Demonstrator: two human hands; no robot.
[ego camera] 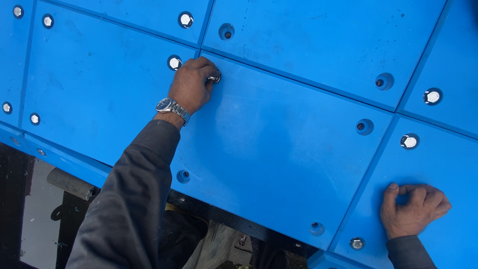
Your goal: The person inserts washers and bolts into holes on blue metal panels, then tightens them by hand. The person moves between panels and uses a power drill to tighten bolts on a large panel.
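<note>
Large blue panels [284, 134] with recessed bolt holes fill the view. My left hand [191, 84], with a metal wristwatch [173, 108] and a dark grey sleeve, reaches up to a hole near the corner of the middle panel. Its fingers are closed on a silver bolt [214, 78] sitting at that hole. My right hand [413, 208] rests on the lower right panel with its fingers curled under and the thumb up; it holds nothing that I can see.
Some holes carry silver hex bolt heads [409, 141], [175, 63], [432, 96]; others [364, 126], [384, 81], [183, 176] show only small studs. Below the panels' lower edge lies a dark gap with a grey pipe [72, 183] and black metal parts.
</note>
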